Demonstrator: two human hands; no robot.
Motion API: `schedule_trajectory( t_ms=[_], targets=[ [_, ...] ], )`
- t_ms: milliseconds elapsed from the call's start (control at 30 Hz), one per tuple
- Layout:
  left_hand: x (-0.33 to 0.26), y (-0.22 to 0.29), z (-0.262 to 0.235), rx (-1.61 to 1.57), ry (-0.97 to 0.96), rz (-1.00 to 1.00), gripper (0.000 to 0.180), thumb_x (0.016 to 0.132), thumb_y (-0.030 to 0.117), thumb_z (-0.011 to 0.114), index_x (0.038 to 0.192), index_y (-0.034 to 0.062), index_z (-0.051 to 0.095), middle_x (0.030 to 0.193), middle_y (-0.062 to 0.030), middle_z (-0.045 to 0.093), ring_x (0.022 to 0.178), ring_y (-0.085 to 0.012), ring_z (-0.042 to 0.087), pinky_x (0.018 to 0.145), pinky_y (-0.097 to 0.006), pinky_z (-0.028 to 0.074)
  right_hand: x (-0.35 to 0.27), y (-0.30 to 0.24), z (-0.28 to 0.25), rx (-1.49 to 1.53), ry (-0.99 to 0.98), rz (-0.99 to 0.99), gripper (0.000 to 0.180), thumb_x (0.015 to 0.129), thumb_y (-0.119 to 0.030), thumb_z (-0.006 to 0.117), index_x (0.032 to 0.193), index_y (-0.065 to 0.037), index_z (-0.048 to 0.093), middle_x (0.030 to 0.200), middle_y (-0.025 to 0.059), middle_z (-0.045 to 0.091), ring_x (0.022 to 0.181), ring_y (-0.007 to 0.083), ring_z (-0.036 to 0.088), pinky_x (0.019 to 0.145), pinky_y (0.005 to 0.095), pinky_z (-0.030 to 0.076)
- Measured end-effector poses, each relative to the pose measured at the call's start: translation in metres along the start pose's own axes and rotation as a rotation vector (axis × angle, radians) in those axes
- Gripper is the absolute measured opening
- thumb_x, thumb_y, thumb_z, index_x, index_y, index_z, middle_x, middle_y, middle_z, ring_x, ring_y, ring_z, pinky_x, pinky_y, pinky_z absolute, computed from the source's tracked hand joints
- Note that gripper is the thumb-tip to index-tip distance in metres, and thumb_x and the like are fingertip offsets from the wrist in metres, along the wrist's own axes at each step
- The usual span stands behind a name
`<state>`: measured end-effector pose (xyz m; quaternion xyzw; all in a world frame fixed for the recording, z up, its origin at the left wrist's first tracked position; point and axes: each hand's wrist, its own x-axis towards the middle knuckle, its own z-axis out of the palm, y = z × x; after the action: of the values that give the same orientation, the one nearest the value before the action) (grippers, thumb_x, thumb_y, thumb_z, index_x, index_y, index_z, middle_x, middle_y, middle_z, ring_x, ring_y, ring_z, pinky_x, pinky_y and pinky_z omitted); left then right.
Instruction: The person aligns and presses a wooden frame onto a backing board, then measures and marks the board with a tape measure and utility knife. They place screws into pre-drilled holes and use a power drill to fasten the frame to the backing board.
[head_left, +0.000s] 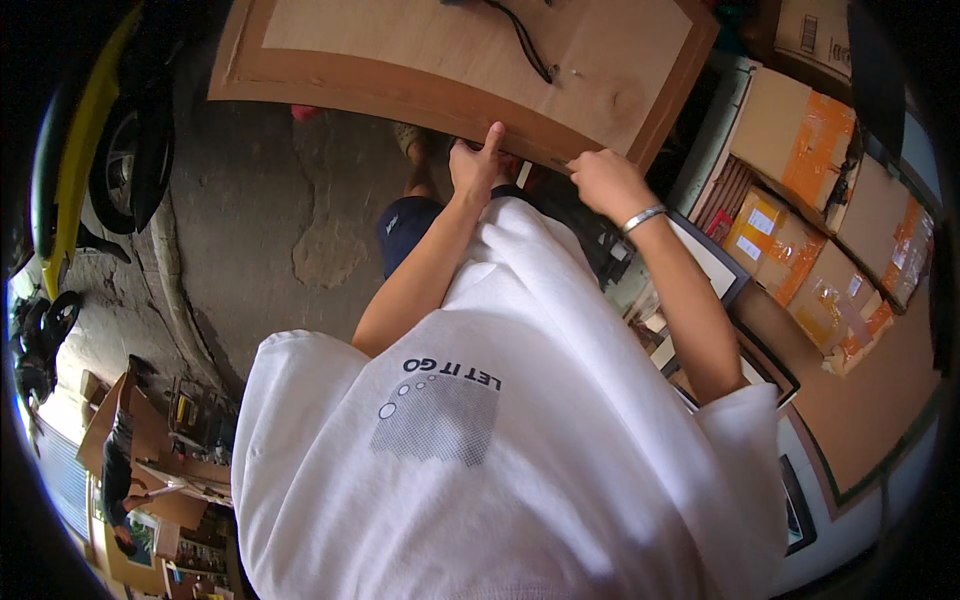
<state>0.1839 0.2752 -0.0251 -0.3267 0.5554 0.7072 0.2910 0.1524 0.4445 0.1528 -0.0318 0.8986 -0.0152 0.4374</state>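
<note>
A large flat sheet of brown cardboard (420, 50) stands in front of me, its lower edge near my hands. My left hand (476, 165) grips that lower edge, one finger pointing up against the sheet. My right hand (608, 180), with a silver bracelet on the wrist, pinches the same edge further right. A black cord (525, 40) lies on the sheet near its top. My white printed T-shirt (500, 430) fills the lower middle of the view.
Taped cardboard boxes (820, 220) are stacked at the right, with dark-framed flat panels (720, 265) below them. A yellow vehicle with a black wheel (125, 150) stands at the left on the concrete floor (260, 200). Another person (120, 470) is among cardboard at the lower left.
</note>
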Motion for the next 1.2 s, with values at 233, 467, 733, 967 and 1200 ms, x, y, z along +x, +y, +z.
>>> schedule_trajectory(
  t_ms=[233,467,733,967,1200],
  targets=[
    [-0.025,0.107,-0.028,0.626,-0.596,-0.398,0.061,0.082,0.052,0.073,0.103,-0.005,0.066,0.097,-0.0228,0.07,0.094,-0.0316,0.068,0.083,-0.039,0.051,-0.061,0.067,-0.064,0.524,0.685,0.252,0.028,0.102,-0.033,0.051,0.106,-0.005,0.057,0.08,0.0112,0.062,0.062,0.0278,0.06,0.059,0.0366,0.049],
    [0.016,0.218,0.013,1.323,0.076,0.953,0.085,0.07,0.032,0.083,0.141,0.0095,0.04,0.142,-0.0169,0.042,0.125,-0.0356,0.044,0.1,-0.043,0.04,-0.011,0.041,0.008,1.359,0.578,0.389,0.038,0.09,-0.037,0.071,0.069,-0.006,0.066,0.064,-0.0025,0.057,0.064,0.0101,0.053,0.065,0.0283,0.044],
    [0.106,0.263,0.035,1.568,0.042,0.743,0.08,0.074,0.018,0.081,0.141,0.0047,0.039,0.136,-0.0158,0.048,0.12,-0.0364,0.051,0.096,-0.044,0.046,0.067,0.011,-0.006,1.586,0.542,-0.065,0.031,0.097,-0.032,0.063,0.083,-0.004,0.069,0.051,-0.0052,0.046,0.046,0.004,0.041,0.044,0.0257,0.032],
    [0.077,0.256,0.044,-0.076,-0.239,0.495,0.054,0.089,-0.002,0.063,0.135,0.0085,0.038,0.129,-0.0192,0.054,0.111,-0.0316,0.063,0.091,-0.039,0.053,0.108,0.033,-0.085,1.771,0.6,-0.291,0.022,0.096,-0.023,0.065,0.098,-0.001,0.065,0.066,-0.0035,0.057,0.058,0.0037,0.051,0.053,0.0225,0.043],
    [0.058,0.217,0.16,-0.256,-0.122,0.487,0.083,0.073,0.027,0.087,0.136,0.0215,0.033,0.123,-0.0136,0.049,0.109,-0.0266,0.057,0.093,-0.038,0.05,0.151,0.061,-0.09,2.144,0.186,-0.242,0.024,0.091,-0.011,0.069,0.11,-0.002,0.058,0.087,0.0021,0.063,0.053,0.0055,0.054,0.046,0.022,0.045]
  ],
)
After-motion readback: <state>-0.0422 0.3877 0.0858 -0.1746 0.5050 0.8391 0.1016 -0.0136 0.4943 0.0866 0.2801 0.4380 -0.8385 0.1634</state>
